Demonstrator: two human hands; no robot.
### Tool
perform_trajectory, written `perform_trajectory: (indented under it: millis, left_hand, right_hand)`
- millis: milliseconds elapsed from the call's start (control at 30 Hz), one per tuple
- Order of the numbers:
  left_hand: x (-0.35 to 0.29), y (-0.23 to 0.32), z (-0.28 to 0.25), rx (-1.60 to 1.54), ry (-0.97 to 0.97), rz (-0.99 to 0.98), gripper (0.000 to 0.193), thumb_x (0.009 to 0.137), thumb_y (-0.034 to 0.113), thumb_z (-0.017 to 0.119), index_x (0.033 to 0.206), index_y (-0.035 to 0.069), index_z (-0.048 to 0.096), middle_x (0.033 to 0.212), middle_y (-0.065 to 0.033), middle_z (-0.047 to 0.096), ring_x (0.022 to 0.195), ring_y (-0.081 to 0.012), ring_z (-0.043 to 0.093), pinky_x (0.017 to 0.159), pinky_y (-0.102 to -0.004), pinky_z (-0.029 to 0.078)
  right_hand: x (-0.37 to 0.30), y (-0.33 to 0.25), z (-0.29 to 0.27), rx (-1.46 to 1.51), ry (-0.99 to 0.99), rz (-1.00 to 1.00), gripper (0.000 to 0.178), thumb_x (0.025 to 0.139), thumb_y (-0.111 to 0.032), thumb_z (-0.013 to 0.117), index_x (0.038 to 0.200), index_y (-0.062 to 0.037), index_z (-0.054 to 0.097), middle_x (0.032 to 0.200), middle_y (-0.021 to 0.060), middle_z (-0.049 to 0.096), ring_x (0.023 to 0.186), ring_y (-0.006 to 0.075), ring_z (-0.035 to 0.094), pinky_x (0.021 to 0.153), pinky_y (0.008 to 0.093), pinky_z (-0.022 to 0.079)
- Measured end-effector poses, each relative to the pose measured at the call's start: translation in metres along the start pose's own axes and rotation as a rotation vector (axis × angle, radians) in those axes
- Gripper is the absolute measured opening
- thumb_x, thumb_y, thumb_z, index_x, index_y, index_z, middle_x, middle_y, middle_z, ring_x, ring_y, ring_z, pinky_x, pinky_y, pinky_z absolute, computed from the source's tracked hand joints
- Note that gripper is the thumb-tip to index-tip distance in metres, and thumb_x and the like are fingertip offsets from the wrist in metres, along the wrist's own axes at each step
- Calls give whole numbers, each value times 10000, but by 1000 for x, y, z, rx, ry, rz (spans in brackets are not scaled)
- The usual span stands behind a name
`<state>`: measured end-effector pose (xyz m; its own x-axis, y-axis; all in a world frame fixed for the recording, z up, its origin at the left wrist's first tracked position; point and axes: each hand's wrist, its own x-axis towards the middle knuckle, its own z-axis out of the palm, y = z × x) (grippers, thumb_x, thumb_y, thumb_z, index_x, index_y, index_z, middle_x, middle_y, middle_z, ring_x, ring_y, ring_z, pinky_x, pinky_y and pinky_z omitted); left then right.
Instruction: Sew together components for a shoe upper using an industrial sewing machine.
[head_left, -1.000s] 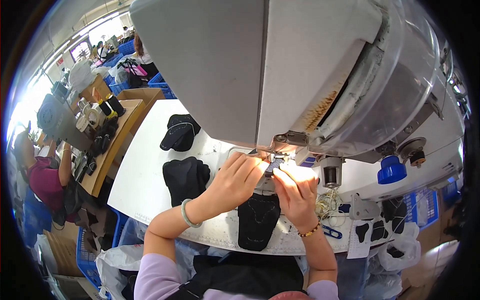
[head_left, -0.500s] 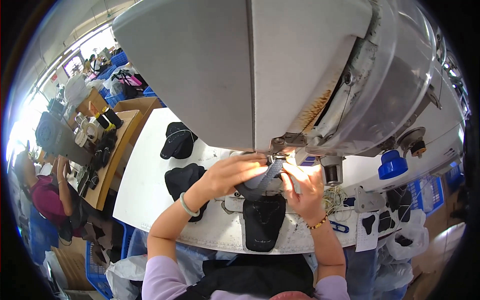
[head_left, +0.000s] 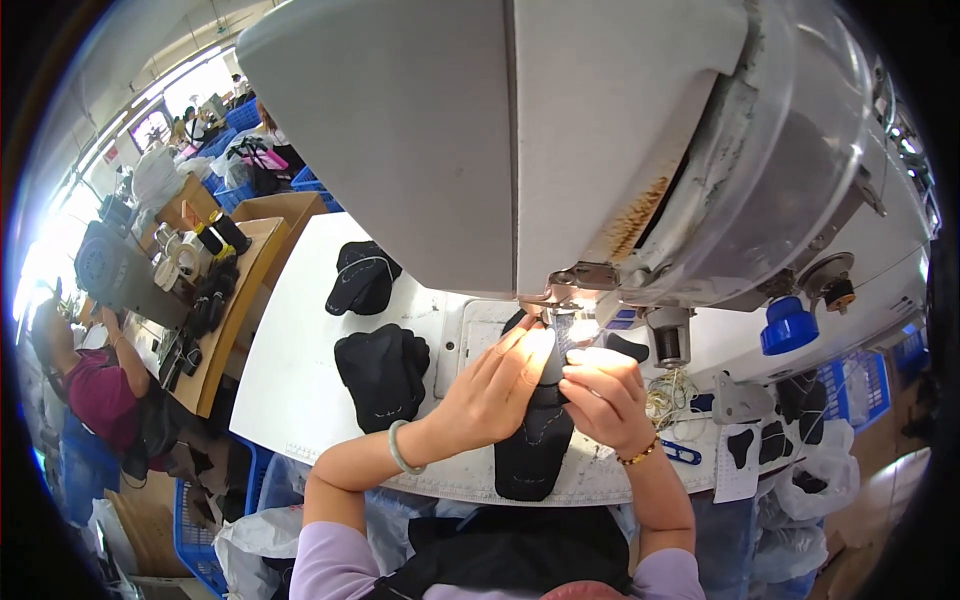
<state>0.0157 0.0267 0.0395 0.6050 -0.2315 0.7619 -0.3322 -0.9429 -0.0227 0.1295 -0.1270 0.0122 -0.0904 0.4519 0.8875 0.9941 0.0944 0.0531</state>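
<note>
Under the presser-foot area of a large white sewing machine [head_left: 400, 150] lies a black padded fabric piece [head_left: 533, 460] with pale stitch lines, its lower end reaching toward me. A grey strip [head_left: 553, 368] runs up its upper part to the needle. My left hand [head_left: 500, 385] is closed on the left edge of the piece, fingertips together just below the needle. On the other side my right hand [head_left: 608, 398] pinches the right edge beside the grey strip. The fingertips hide part of the fabric.
Two stacks of black pieces, an upper [head_left: 363, 278] and a lower one [head_left: 382, 378], lie left on the white table [head_left: 290, 370]. Blue thread snips [head_left: 682, 453], tangled thread [head_left: 672, 395] and a pattern card [head_left: 737, 462] are right. Another person [head_left: 105, 390] works at far left.
The grey strip, bent across the fabric before, now lies straighter along it. My left hand has come lower and turned upright; my right hand has shifted slightly down. The fabric piece has tilted slightly.
</note>
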Motion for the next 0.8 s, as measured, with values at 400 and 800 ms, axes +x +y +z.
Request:
perform_trajectory:
  millis: [400, 800]
  left_hand:
    - [-2, -12, 13, -49, 50, 11, 509, 603, -115, 567, 1106, -143, 497, 1113, -242, 510, 1079, -411, 543, 902, -402, 486]
    - [-14, -39, 33, -150, 147, 8, 517, 613, -149, 542, 1122, -67, 502, 1108, -210, 525, 1025, -365, 567, 833, -369, 508]
  right_hand:
    - [-1, 5, -2, -68, -46, 78, 219, 753, -108, 662, 968, -149, 657, 1021, -63, 615, 855, 81, 580, 833, 293, 415]
    - [2, 3, 4, -74, -107, 169, 283, 730, -68, 666, 1010, -112, 657, 998, -44, 616, 883, 129, 573, 811, 308, 431]
